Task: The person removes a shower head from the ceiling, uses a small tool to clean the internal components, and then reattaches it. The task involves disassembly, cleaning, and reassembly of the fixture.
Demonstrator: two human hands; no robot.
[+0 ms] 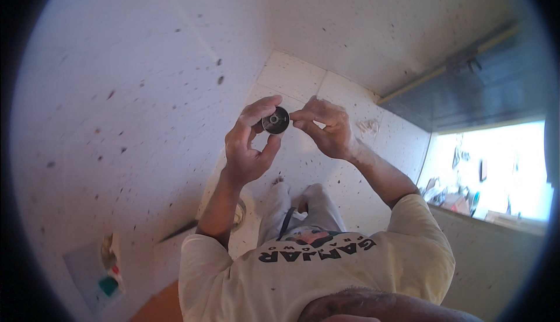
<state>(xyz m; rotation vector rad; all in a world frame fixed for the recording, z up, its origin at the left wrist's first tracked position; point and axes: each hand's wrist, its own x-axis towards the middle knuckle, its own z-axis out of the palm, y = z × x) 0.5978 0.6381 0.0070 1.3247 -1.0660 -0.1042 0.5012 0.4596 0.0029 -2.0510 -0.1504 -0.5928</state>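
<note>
In front of my chest my left hand (245, 141) grips a small round dark metal cup (283, 125) by its side, thumb below and fingers above. The cup's hollow face is turned up, and a lighter ring-shaped hub stands in its middle. Beside the cup's right rim is my right hand (329, 126), its thumb and index finger pinched together. The fingertips are at or very near the rim. Whatever they hold, if anything, is too small to make out.
Pale walls with dark specks rise ahead and to the left. A dark panel (472, 97) hangs at the right above a bright window, with assorted items (452, 198) on its sill. Crumpled pale material (368, 126) lies on the tiled floor. A round container (240, 212) is partly hidden by my left arm.
</note>
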